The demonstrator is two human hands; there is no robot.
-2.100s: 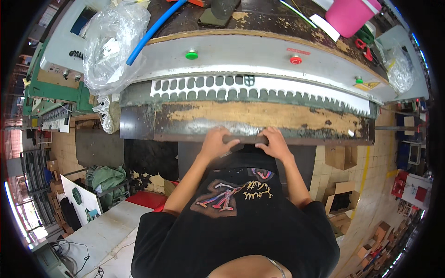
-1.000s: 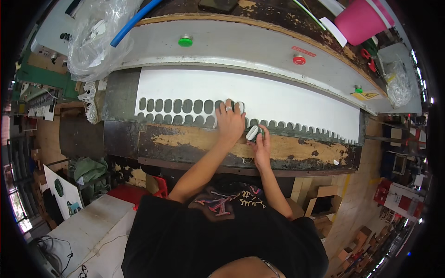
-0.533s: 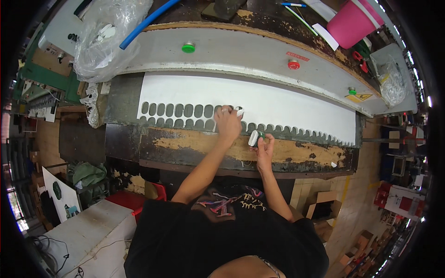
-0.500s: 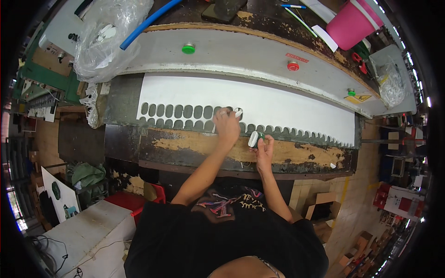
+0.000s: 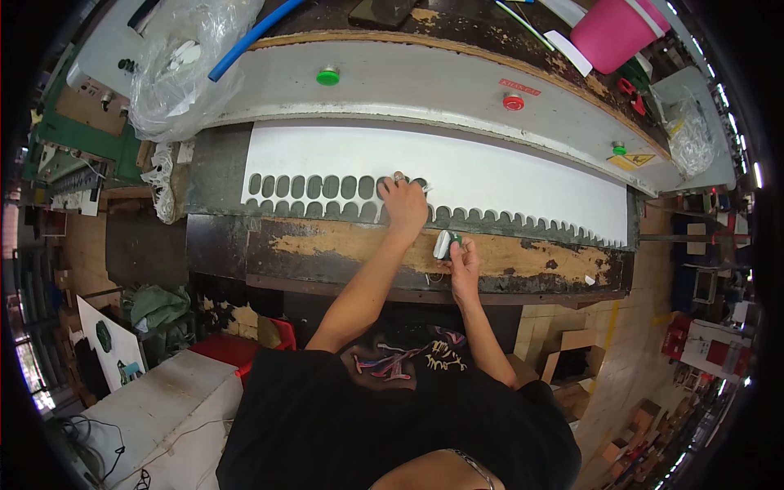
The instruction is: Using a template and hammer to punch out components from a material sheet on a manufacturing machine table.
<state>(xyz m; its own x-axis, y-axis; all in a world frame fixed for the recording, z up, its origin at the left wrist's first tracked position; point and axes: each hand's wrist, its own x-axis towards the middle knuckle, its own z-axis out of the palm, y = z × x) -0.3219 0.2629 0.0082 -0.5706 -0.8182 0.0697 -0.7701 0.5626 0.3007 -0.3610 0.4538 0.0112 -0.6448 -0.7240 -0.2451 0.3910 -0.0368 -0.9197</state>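
A long white sheet [image 5: 351, 147] lies on the dark cutting board, with a row of oval holes and a scalloped near edge. My left hand [image 5: 404, 204] bends over the right end of the hole row, fingertips down at the sheet. A small white sliver [image 5: 428, 188] shows beside its thumb; what the fingers grip is hidden. Nearer to me and to the right, my right hand [image 5: 464, 260] is closed on a green oval cutting die [image 5: 455, 238], held tilted just off the bench's near edge strip. White oval pieces [image 5: 443, 244] show at the die's left face.
Behind the sheet runs a grey machine beam [image 5: 425, 94] with green buttons [image 5: 328, 76] and a red button [image 5: 513, 102]. A clear plastic bag [image 5: 175, 90] and a blue tube [image 5: 253, 41] are at far left. A pink bucket [image 5: 614, 37] stands at far right. One white scrap [image 5: 590, 280] lies on the worn bench edge [image 5: 359, 249].
My left hand has shifted slightly forward over the holes, and the white piece at its fingers shows less. My right hand keeps hold of the cutting die. The whole view has shifted a little.
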